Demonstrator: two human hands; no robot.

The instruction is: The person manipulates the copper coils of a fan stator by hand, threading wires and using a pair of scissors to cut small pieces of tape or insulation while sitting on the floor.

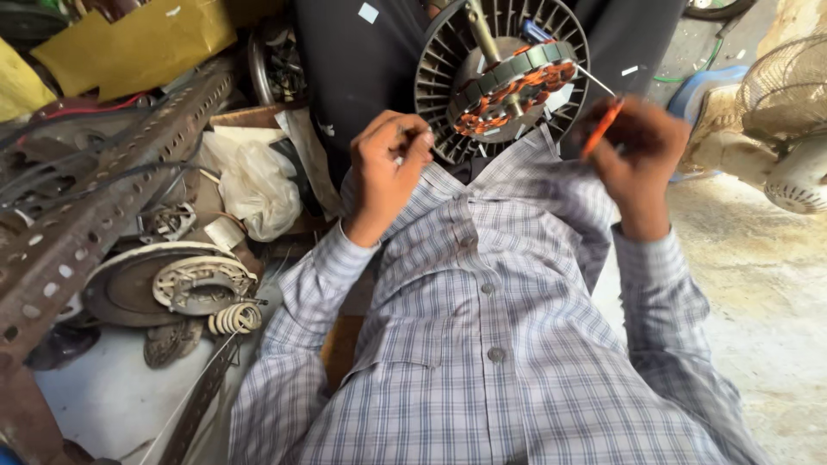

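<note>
Cluttered workshop floor of pale, stained concrete (758, 284), seen from above the person's chest. A grey-and-white checked cotton shirt (482, 344) with plain buttons fills the lower middle of the view.

Materials. Upper centre, resting on the person's dark-clad lap: a round grey metal fan motor housing (448, 65) with radial fins, holding a stator ring wound with copper-orange wire (517, 86); a dull metal shaft (482, 30) stands up from the middle, tilted. To the left, a rusty perforated steel angle bar (103, 189) runs diagonally; below it lie a flat dark round motor cover (125, 288) carrying a pale, dusty stator (202, 280), and a small coil of whitish wire (234, 319). A crumpled clear plastic bag (258, 185) sits just beside them; its contents cannot be made out. Yellow-brown cardboard (138, 43) lies at upper left. At far right, a cream pedestal-fan head with wire grille (788, 112).

Hands. The left hand (388, 168) is curled nearly closed, thumb and forefinger pinched together at the housing's lower rim; what it pinches is too small to tell. The right hand (642, 151) is closed around an orange-handled thin tool (600, 127), blurred, whose slim metal tip points toward the stator's right edge.
</note>
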